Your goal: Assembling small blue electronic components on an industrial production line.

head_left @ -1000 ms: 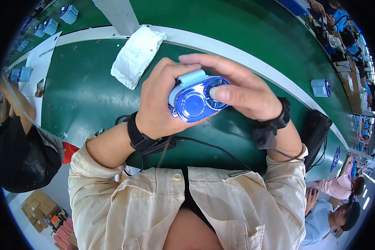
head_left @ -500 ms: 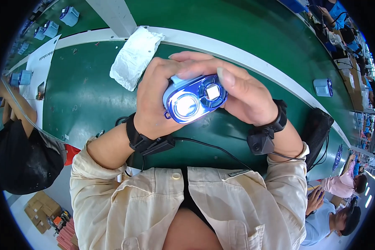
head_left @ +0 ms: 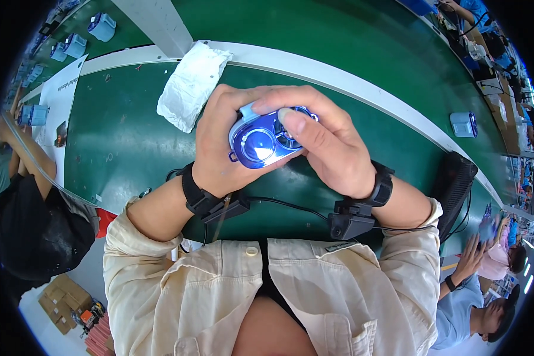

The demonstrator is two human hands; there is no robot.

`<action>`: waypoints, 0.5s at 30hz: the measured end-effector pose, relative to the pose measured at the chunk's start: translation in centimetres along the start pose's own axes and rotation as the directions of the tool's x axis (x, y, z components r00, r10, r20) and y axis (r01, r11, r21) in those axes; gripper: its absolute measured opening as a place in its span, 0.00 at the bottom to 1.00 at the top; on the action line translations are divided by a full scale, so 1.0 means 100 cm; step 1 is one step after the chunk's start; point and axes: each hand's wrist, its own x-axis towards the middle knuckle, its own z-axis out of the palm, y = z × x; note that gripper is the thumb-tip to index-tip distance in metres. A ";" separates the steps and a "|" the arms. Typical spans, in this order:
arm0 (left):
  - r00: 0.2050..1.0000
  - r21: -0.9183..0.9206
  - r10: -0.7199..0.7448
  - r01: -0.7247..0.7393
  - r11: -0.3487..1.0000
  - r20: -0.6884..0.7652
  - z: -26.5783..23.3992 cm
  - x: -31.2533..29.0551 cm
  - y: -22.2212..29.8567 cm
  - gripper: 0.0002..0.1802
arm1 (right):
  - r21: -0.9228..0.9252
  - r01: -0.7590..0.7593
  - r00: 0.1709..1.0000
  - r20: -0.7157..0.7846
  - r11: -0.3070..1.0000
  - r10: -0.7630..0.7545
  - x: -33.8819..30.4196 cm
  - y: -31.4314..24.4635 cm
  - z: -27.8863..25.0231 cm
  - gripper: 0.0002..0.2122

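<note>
right hand (head_left: 332, 155): swung toward nine o'clock, thumb and fingers grasping the blue device (head_left: 258, 145)
left hand (head_left: 215, 142): fingers clasp its body, probably bracing against that thumb
device: above the surface (head_left: 130, 142), twelve o'clock from view centre

Wide head view, facing down; workbench (head_left: 124, 130) near

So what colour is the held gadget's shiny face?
The gadget's face is glossy blue, best seen in the head view.

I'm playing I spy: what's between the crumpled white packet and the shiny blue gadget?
In the head view, the left hand lies between the white packet and the blue gadget it holds.
</note>
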 end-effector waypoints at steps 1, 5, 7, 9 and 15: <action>1.000 0.003 -0.026 0.026 1.000 -0.013 0.002 -0.001 -0.001 0.36 | 0.037 -0.010 1.000 -0.011 0.999 0.011 -0.001 0.000 -0.001 0.15; 0.996 -0.001 -0.085 0.085 0.996 -0.031 0.005 -0.002 -0.004 0.37 | 0.381 -0.225 0.973 0.033 0.897 0.230 0.007 -0.016 -0.006 0.15; 0.992 -0.020 -0.118 0.117 0.993 -0.041 0.004 -0.001 -0.005 0.37 | 0.294 -0.201 0.979 0.027 0.934 0.203 0.009 -0.015 -0.007 0.16; 0.991 -0.020 -0.129 0.129 0.991 -0.039 0.002 0.000 -0.005 0.37 | 0.111 -0.154 0.988 0.042 0.982 0.150 0.014 -0.009 -0.006 0.18; 0.994 0.072 -0.107 0.108 0.992 -0.011 0.014 0.008 -0.013 0.35 | 0.059 -0.017 0.988 -0.155 0.998 0.026 0.006 0.013 -0.013 0.16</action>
